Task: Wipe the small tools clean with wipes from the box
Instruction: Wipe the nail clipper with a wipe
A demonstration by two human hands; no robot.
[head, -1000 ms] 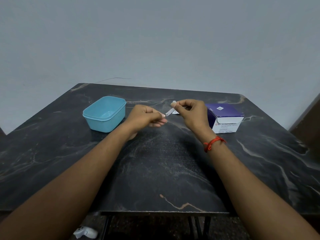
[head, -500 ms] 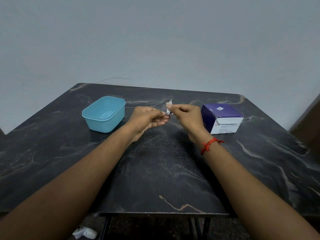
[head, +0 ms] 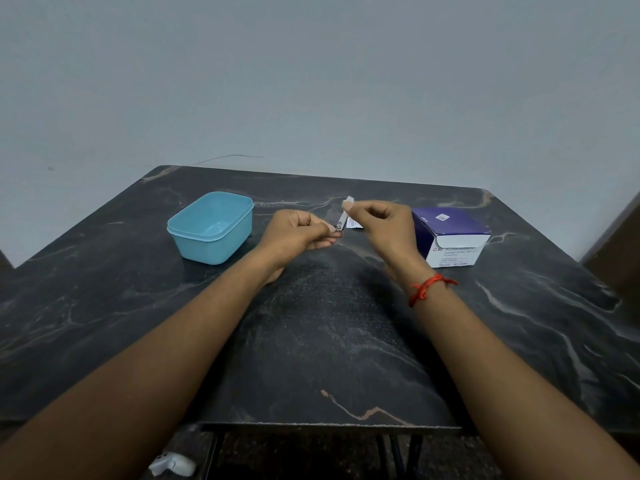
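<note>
A small metal tool (head: 340, 223), like a nail clipper, is pinched at its lower end by my left hand (head: 298, 233) above the table's middle. My right hand (head: 379, 225) pinches a small white wipe (head: 347, 203) around the tool's upper end. A torn white wipe packet (head: 353, 224) lies on the table just behind the hands. The purple and white box of wipes (head: 450, 239) stands to the right of my right hand, its flap closed.
A light blue plastic tub (head: 211, 232) sits open on the dark marble table (head: 322, 341) left of my hands; I see nothing inside. A grey wall rises behind the table. A white object (head: 172, 464) lies on the floor below the front edge.
My right hand slid the wipe in close to my left hand along the tool, then back out toward its upper end. The left hand stayed almost still.
</note>
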